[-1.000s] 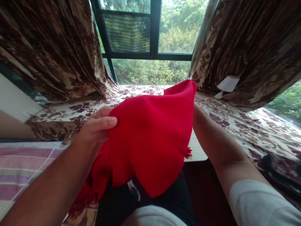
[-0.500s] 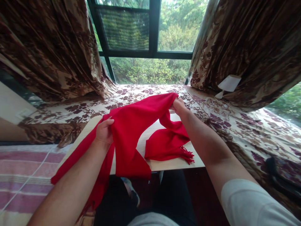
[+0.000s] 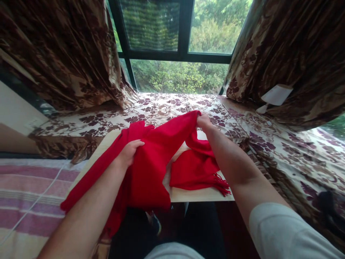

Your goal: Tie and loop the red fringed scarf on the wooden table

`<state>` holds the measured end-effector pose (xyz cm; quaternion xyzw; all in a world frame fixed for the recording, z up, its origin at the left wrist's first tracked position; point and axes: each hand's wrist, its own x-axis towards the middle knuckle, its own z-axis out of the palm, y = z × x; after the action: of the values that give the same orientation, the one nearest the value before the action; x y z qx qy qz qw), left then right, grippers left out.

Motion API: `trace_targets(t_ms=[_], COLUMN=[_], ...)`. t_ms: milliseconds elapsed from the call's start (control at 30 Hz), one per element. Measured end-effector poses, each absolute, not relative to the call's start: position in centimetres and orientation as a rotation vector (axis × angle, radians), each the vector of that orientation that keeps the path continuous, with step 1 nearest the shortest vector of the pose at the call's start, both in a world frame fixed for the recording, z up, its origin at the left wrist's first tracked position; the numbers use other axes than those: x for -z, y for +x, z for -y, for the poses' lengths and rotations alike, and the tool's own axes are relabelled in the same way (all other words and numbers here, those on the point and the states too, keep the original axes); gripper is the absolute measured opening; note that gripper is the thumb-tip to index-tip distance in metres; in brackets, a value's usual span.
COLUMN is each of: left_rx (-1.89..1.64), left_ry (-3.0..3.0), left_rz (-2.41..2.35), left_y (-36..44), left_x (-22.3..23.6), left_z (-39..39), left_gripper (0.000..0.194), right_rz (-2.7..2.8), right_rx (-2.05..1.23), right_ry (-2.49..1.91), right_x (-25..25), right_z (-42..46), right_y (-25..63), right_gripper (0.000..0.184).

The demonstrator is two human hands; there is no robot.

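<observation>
We pinched red scarf [image 3: 153, 169] partly on, partly above pale table [image 3: 192, 196]: left hand [image 3: 131, 151] at fold, right hand [image 3: 204, 121] at raised edge. Fringed end [image 3: 222, 184] already lay down (slightly rumpled); rest, we judged, not yet flat.

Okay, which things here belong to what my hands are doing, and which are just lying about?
In use:
red scarf, held by left hand and right hand
pale table, under part of the scarf

Just around:
white lamp
striped cloth
patterned curtains
</observation>
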<state>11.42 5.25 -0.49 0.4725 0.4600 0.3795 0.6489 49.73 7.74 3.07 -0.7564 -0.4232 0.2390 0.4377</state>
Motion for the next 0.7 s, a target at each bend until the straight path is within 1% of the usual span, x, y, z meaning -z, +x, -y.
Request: trace_targets(t_ms=[100,200,267,367,500,567,633,700], left_rx=[-0.64,-0.508,-0.52,-0.5,-0.279,-0.166,-0.104,-0.091], left_ry=[1.592,2.045,2.248,2.44,2.592,2.639,2.682,2.715], left_rz=[-1.414,-1.605,-1.507,-1.26,-1.128,-1.152,-1.182,-1.193], left_y=[12.0,12.9,13.6,14.9,16.1,16.4,16.4,16.4], left_x=[2.0,3.1,3.5,4.2,5.7,6.5,7.1,7.4], left_z=[-5.4,-4.9,-4.5,-4.0,-3.3,-2.9,-2.5,-2.2], left_gripper=[0.02,0.041,0.048,0.05,0.062,0.064,0.065,0.067], right_rz=[1.182,1.334,1.445,1.537,1.725,1.801,1.766,1.69], right_rx=[-0.577,-0.445,-0.348,-0.328,-0.476,-0.517,-0.517,-0.535], right_ry=[-2.136,-2.284,-2.321,-2.339,-2.369,-2.373,-2.408,-2.452], right_x=[-1.8,-0.8,-0.5,-0.5,0.1,0.7,1.2,1.4], right_z=[-7.5,-6.3,-5.3,-3.7,-1.4,-0.3,0.6,1.1], right_y=[49.7,49.5,49.3,49.1,49.6,50.0,50.3,50.7], right_gripper=[0.016,0.018,0.022,0.026,0.04,0.043,0.034,0.018])
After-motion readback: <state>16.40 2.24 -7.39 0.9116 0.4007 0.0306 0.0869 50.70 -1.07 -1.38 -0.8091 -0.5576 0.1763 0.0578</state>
